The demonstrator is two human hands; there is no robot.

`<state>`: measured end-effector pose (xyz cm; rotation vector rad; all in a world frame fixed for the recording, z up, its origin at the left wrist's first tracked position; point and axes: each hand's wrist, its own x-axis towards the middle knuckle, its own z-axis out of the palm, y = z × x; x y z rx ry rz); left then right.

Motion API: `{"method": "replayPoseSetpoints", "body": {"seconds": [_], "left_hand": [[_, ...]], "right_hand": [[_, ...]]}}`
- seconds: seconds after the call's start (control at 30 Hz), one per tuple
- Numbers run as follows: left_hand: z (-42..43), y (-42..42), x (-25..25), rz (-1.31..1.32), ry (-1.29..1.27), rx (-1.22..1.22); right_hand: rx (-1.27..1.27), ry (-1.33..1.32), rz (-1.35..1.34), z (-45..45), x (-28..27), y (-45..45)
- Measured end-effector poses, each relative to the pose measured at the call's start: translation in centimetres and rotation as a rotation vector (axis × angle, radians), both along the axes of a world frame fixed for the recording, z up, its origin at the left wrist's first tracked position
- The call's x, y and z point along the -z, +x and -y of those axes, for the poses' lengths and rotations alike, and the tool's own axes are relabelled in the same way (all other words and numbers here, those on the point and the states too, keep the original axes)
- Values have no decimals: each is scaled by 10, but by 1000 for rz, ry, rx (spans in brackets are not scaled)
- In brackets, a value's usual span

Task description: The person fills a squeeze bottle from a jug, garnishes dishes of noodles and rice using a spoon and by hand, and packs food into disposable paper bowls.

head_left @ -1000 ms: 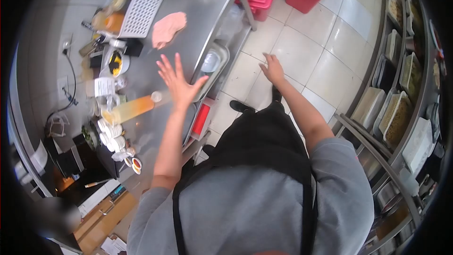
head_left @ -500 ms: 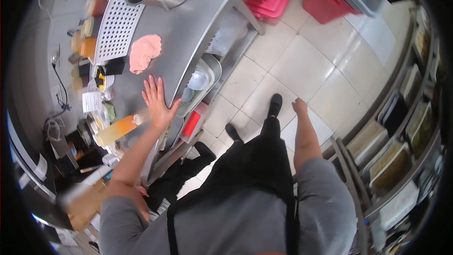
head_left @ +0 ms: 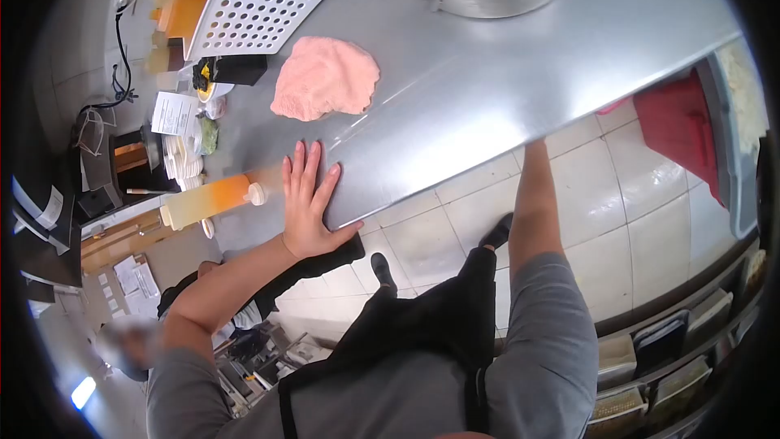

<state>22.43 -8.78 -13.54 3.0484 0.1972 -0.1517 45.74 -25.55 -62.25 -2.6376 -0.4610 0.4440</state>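
Head view: left hand (head_left: pixel 307 215) spreading fingers wide, gripping nothing, at grey steel worktop (head_left: pixel 455 106)'s near edge. Crumpled pink cloth (head_left: pixel 325 79) lying beyond its fingertips, near white perforated plastic rack (head_left: pixel 264 2). Orange-yellow squeeze bottle (head_left: pixel 210 202) standing beside hand. Right hand hiding past same edge; cannot tell its state.

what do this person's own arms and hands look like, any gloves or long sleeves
Both arms wear short grey sleeves, with the forearms uncovered. The left hand is bare: no glove, and no ring, watch or bracelet that shows. The right hand is hidden at the edge of the metal table, so I can't tell about that one.
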Motion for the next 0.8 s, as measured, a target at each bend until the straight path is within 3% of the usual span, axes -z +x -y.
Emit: {"method": "replayPoseSetpoints", "body": {"seconds": [0.23,0.57,0.63,0.67,0.8], "left_hand": [[-8,-3,4,0,-55,23],[0,1,5,20,-16,34],[1,1,6,40,13,37],[3,2,6,48,27,38],[7,2,2,62,22,41]], "right_hand": [[-14,33,-211,21,35,-73],[-120,299,-161,-22,40,-31],[68,533,-101,-3,0,-45],[184,435,-332,13,-35,-48],[414,539,-407,88,-66,-111]]}}
